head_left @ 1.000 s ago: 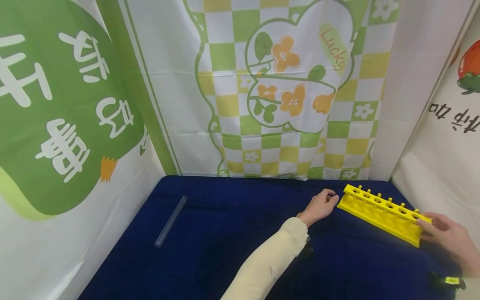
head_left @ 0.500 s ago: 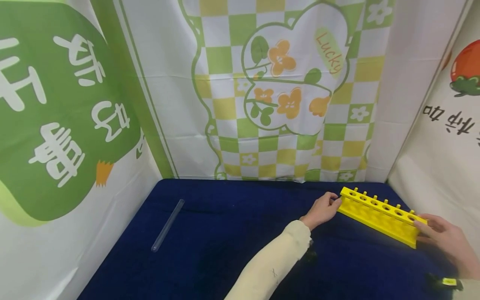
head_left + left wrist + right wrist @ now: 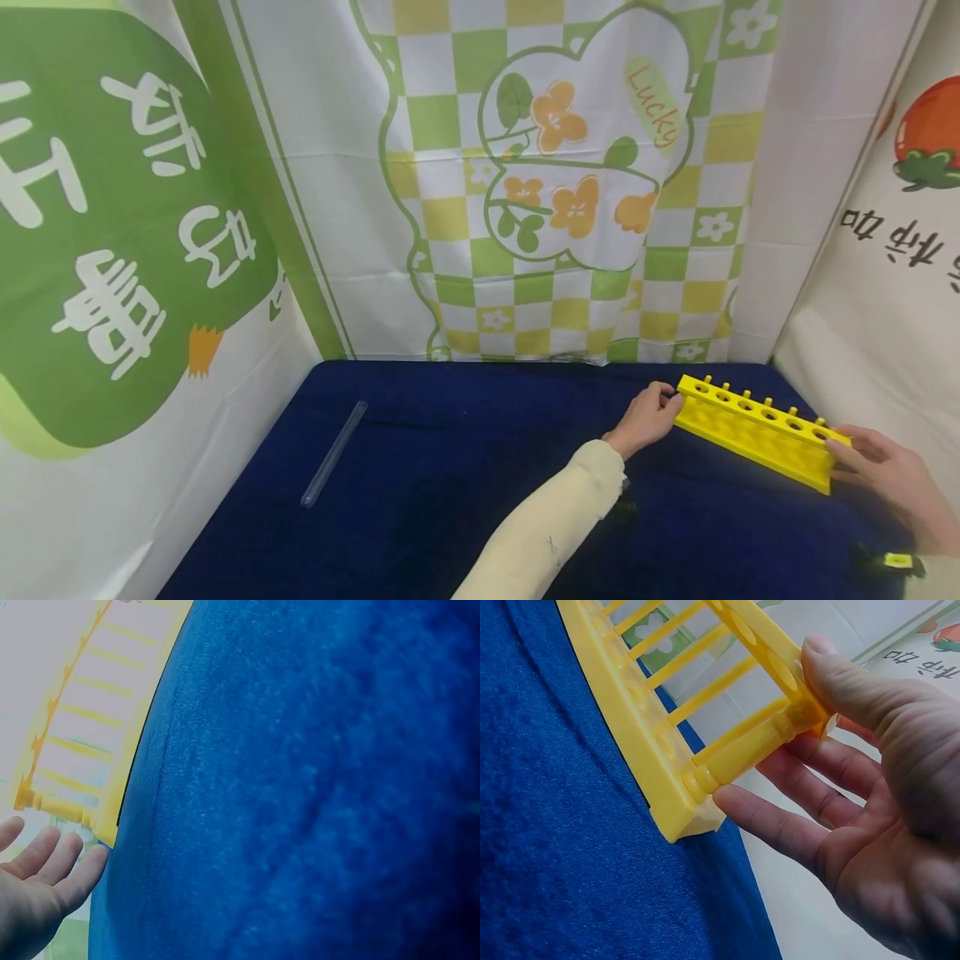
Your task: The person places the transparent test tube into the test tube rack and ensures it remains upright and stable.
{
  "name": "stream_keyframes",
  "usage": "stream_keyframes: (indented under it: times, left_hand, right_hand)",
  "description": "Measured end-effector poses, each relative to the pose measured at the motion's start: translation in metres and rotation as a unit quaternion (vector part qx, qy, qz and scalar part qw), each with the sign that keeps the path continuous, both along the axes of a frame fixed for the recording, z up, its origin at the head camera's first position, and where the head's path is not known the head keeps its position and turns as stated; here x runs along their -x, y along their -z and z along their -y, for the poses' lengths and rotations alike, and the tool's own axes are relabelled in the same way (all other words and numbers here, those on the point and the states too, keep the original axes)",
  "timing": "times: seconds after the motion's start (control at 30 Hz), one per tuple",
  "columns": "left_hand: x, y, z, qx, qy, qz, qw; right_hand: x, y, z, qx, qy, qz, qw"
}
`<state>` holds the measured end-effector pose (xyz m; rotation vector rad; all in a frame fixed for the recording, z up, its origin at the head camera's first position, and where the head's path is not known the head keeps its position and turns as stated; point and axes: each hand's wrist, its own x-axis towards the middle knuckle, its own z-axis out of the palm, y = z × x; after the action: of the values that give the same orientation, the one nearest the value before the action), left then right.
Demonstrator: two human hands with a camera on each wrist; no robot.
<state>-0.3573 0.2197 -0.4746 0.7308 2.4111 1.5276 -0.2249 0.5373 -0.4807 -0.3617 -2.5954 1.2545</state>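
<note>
A yellow test tube rack (image 3: pixel 757 433) with a row of round holes and short pegs stands upright at the right of the table, slanting toward the near right. My right hand (image 3: pixel 877 772) grips its right end, thumb on the top plate and fingers at the end post. At the rack's far left end is my left hand (image 3: pixel 647 418); its fingers (image 3: pixel 61 859) are loosely bent, the tips right at the end post and base. A clear test tube (image 3: pixel 334 454) lies on the left side of the table, away from both hands.
Dark blue cloth covers the table (image 3: pixel 480 483). Printed curtains hang around it: a green and white checked one (image 3: pixel 570 250) behind, others at left and right. My left sleeve (image 3: pixel 540 517) crosses the front of the table.
My left hand has moved slightly right, its fingertips closer against the rack's end. The right hand keeps its grip. The head view has shifted a little; the tube lies as before.
</note>
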Motion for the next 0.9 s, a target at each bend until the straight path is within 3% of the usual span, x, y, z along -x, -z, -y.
stream_keyframes:
  times: [0.33,0.9]
  left_hand:
    - [-0.0005,-0.0018,-0.0020,-0.001,-0.007,0.007,0.9999]
    - [-0.0019,-0.0050,-0.0070,0.004,0.001,0.042,0.9991]
  right_hand:
    - [-0.0016,0.0038,-0.0021,0.040,-0.030,-0.028,0.9983]
    - [0.0021,0.0026,-0.0039,0.036,-0.033,-0.034,0.9982]
